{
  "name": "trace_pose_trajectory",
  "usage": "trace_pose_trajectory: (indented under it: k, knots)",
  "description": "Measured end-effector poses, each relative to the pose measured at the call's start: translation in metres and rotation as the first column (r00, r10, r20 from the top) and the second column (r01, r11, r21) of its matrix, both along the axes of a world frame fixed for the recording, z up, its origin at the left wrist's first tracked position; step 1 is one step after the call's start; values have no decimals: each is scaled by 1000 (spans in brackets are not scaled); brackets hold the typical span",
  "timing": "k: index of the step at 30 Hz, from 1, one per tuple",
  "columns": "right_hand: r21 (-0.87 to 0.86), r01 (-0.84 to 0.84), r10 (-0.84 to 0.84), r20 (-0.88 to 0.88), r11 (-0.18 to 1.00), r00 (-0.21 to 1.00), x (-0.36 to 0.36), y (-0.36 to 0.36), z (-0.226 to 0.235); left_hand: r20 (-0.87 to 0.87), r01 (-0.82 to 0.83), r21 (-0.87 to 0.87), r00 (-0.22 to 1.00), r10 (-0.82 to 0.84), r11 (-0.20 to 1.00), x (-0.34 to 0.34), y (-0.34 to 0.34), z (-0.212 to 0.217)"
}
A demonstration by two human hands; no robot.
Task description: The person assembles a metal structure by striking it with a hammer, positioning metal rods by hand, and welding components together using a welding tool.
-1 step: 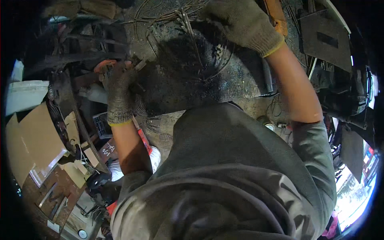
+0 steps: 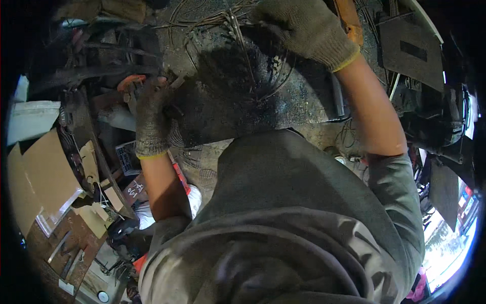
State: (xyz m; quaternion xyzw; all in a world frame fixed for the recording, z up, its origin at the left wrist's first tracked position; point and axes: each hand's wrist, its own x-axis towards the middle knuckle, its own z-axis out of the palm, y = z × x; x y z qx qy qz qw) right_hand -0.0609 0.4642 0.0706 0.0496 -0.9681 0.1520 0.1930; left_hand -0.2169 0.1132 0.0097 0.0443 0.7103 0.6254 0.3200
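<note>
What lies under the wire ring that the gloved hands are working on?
Under the wire ring lies a dark, sooty metal plate. The right hand covers the ring's upper right part.

Flattened brown cardboard [image 2: 43, 177] lies at far left, beside a white box [image 2: 30, 121].

Nothing here has shifted that I can make out: the gloved left hand [image 2: 152, 114] sits at the same spot on the near edge of the dark, gritty bench [image 2: 298, 101], and the gloved right hand [image 2: 304, 28] is planted just as before on the bent wire frame [image 2: 243, 50] at the far side
</note>
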Motion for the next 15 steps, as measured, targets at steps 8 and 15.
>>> trace_pose_trajectory:
  k: [8,15]
  knots:
    - [113,-36,50,-128,993,990,-17,-15,-12,49,130,56,990,-133,990,26,17,5]
    - [94,-61,69,-88,994,994,-10,-8,-5,69,101,21,992,-102,995,29,7,11]
